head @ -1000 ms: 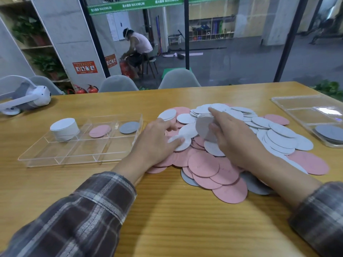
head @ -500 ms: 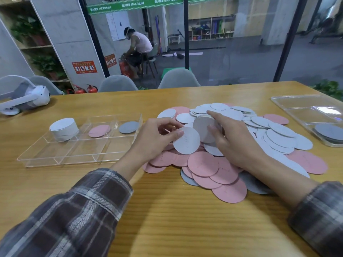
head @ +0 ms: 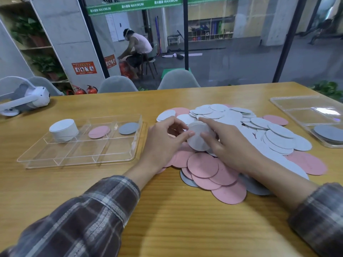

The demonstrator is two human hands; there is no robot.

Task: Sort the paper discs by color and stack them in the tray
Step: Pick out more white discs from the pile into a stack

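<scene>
A heap of white, pink and grey paper discs (head: 274,138) covers the table's middle right. Above its left part both hands meet at a small stack of white discs (head: 196,140). My right hand (head: 228,145) grips that stack from the right. My left hand (head: 163,141) pinches its left edge with thumb and fingers. To the left lies the clear tray (head: 61,156). Its back row holds a tall white disc stack (head: 64,129), a pink disc (head: 99,132) and a grey disc (head: 128,128) in separate compartments.
A second clear tray (head: 297,106) with grey discs (head: 329,132) sits at the right table edge. A white headset (head: 27,101) lies at the far left. Grey chairs stand behind the table. Bare wood lies in front of the heap.
My left hand lifted a white disc from the heap and brought it right onto the stack in my right hand. Both hands now meet at that stack.
</scene>
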